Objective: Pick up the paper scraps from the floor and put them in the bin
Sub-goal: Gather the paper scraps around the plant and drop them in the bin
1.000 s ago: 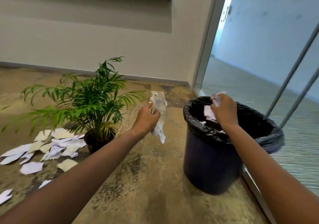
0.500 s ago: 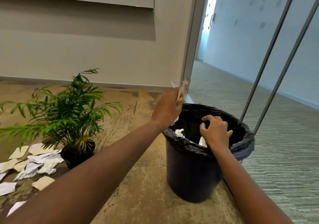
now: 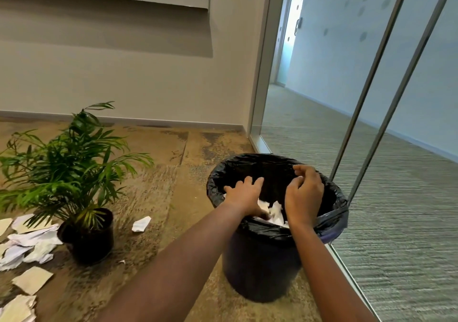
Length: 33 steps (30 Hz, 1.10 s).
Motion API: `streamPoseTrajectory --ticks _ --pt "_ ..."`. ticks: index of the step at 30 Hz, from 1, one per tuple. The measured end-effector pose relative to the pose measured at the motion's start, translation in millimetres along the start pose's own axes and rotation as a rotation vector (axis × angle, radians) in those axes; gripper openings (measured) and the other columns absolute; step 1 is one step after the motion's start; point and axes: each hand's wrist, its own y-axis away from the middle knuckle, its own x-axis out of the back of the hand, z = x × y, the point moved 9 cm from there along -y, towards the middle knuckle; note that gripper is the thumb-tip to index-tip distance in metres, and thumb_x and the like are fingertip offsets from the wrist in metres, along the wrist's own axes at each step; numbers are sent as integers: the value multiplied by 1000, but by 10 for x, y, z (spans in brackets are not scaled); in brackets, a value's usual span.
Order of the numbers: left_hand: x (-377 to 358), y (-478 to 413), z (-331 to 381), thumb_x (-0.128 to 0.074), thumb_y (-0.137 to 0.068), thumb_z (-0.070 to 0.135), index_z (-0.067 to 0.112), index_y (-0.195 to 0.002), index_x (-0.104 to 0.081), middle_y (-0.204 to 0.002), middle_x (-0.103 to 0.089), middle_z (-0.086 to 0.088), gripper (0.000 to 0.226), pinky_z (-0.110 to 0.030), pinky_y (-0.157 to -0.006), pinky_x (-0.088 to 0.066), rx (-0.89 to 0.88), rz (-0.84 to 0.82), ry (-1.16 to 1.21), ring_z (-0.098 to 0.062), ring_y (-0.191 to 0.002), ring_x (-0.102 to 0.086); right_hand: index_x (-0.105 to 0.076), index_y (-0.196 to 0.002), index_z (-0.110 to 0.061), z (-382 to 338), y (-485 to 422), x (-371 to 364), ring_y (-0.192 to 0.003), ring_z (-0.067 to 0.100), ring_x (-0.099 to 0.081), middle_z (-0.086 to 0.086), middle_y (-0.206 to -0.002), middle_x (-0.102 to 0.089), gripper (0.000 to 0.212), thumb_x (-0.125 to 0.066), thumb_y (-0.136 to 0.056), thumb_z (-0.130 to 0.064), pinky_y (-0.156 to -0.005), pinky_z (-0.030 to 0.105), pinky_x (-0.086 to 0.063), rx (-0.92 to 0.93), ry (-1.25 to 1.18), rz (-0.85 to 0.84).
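A dark blue bin (image 3: 260, 267) with a black liner stands on the carpet by the glass wall. White paper scraps (image 3: 275, 212) lie inside it. My left hand (image 3: 244, 194) is over the bin's mouth, fingers spread, holding nothing. My right hand (image 3: 303, 192) hovers beside it over the bin, fingers curled loosely, with nothing seen in it. One scrap (image 3: 141, 223) lies on the floor between the plant and the bin. A heap of scraps (image 3: 29, 242) lies at the far left, and more (image 3: 32, 278) sit nearer the bottom left corner.
A potted palm (image 3: 74, 173) in a black pot (image 3: 89, 237) stands left of the bin, next to the scrap heap. A glass partition (image 3: 371, 123) with slanted metal bars runs right behind the bin. A beige wall closes off the back.
My left hand has moved over the bin and let go of its paper, which is now in the bin. A scrap now lies on the floor near the plant. The view tilted down.
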Motion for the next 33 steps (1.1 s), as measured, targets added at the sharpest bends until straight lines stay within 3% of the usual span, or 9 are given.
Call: streamPoseTrajectory --ticks 2,5,10,14,17,21,25,29,33 --pt "38 29 -31 -68 -77 51 22 -151 -6 -154 -20 -11 101 -64 -112 -18 0 -1 9 -34 -142 -22 -60 -104 -4 -1 4 -18 -107 29 -51 14 -108 -61 28 -40 -88 5 -78 21 -32 6 11 -10" --pt "225 112 -42 -63 -82 50 22 -150 -11 -153 -26 -10 91 -64 -113 -12 -37 109 81 -32 -142 -23 -61 -103 -5 -15 -1 -28 -108 29 -50 13 -109 -62 27 -41 -86 6 -79 22 -32 30 48 -31" --pt "542 435 -279 -45 -95 43 20 -146 -26 -144 -41 -7 59 -53 -114 -23 -131 372 70 -27 -134 -37 -63 -100 -4 -128 38 -72 -106 32 -50 17 -105 -63 26 -44 -85 6 -80 22 -32 135 139 -78" --pt "542 700 -667 -39 -97 41 20 -145 -28 -140 -44 -5 53 -48 -111 -24 -155 423 -76 -25 -131 -39 -66 -92 -2 -328 109 -168 -99 38 -53 19 -96 -66 27 -45 -81 10 -80 30 -36 301 240 -152" --pt "444 853 -1074 -38 -97 39 20 -144 -28 -142 -41 -6 52 -46 -110 -27 -120 391 -188 -26 -131 -39 -67 -90 -3 -467 206 -282 -97 38 -53 19 -94 -66 26 -47 -80 10 -78 34 -39 395 342 -229" --pt "274 1044 -1739 -38 -98 32 18 -140 -32 -139 -42 -9 45 -43 -102 -38 -76 290 -331 -28 -125 -44 -68 -91 -3 -815 387 -482 -99 36 -53 17 -95 -66 25 -47 -82 9 -75 29 -36 449 314 -252" --pt "-23 1296 -2409 -39 -97 27 15 -133 -41 -133 -45 -10 38 -40 -100 -39 -9 148 -410 -29 -123 -44 -66 -93 -2 -1287 749 -988 -98 32 -53 17 -96 -64 20 -49 -84 4 -78 28 -37 583 331 -357" --pt "-338 1575 -3047 -41 -96 19 12 -133 -42 -132 -46 -14 38 -41 -93 -42 151 11 -331 -32 -119 -49 -66 -96 -7 -1575 1422 -1629 -101 26 -53 12 -102 -61 20 -50 -86 -1 -78 27 -42 750 390 -576" --pt "-538 1712 -3323 -42 -96 14 7 -144 -25 -141 -41 -17 52 -42 -101 -40 262 -65 -192 -35 -126 -45 -59 -110 -10 -1451 2167 -2280 -108 24 -51 10 -116 -56 26 -42 -90 -8 -85 28 -44 763 540 -915"
